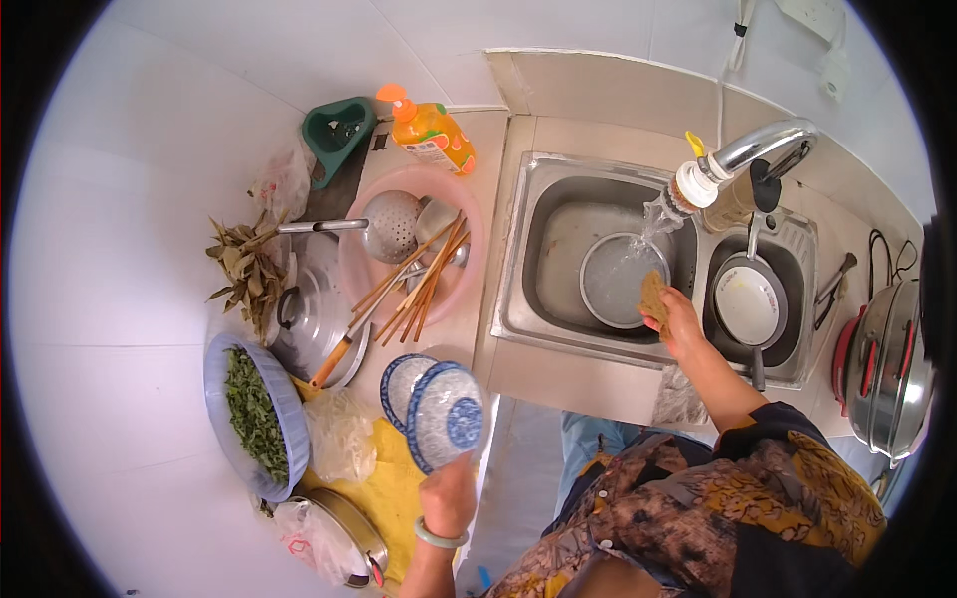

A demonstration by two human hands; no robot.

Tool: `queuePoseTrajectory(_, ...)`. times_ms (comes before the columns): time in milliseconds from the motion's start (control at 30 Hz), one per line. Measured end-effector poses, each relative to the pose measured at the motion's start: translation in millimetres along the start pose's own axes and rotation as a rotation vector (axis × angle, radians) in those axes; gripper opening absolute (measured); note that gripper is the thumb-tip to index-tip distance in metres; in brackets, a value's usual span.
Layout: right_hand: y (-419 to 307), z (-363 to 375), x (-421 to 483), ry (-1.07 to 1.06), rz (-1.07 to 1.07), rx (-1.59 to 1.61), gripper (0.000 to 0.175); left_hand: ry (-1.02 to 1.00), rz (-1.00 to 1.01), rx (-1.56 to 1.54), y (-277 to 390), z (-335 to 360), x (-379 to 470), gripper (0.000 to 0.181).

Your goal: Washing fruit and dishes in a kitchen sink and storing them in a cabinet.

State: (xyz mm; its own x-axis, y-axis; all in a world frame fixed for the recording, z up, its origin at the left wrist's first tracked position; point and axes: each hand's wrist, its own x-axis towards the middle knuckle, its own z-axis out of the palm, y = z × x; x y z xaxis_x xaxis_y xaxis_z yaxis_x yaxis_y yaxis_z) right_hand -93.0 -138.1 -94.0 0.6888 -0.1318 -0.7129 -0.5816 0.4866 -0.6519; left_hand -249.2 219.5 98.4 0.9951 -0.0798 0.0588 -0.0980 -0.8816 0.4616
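My left hand (448,493), with a pale bangle at the wrist, grips the edge of a blue-and-white patterned bowl (441,407) over the left counter. A second blue-and-white bowl (402,385) is partly hidden behind it. In my right hand (680,318) is a brown scouring sponge (653,299), held over the rim of a round grey metal pan (624,273). That pan sits in the larger basin of the steel sink (553,232). Water runs into it from the faucet (695,183).
A pink basin (478,239) holds a perforated ladle (390,226) and several chopsticks (426,288). Behind it stands an orange soap bottle (434,138). Leafy greens fill a blue basket (291,418) at left. The smaller sink basin contains a handled pan (779,310) and a white dish (746,303).
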Motion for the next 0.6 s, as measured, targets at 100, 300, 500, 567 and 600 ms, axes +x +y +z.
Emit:
queuePoseTrajectory(100, 0, 11, 2, 0.058, -0.049, -0.036, 0.029, 0.125, -0.065, 0.061, -28, 12, -14, 0.026)
queuePoseTrajectory(300, -1, 5, 9, 0.088, -0.019, 0.002, 0.029, 0.188, -0.065, 0.100, -73, 52, -20, 0.023)
queuePoseTrajectory(500, -22, -6, -9, 0.087, -0.033, 0.029, 0.029, 0.184, -0.095, 0.155, -83, 73, -16, 0.023)
queuePoseTrajectory(567, -41, -13, -21, 0.094, 0.046, 0.156, 0.032, 0.150, -0.113, 0.185, -89, 79, -18, 0.023)
queuePoseTrajectory(600, -45, -24, -21, 0.108, 0.029, 0.162, 0.034, 0.143, -0.101, 0.181, -90, 81, -16, 0.023)
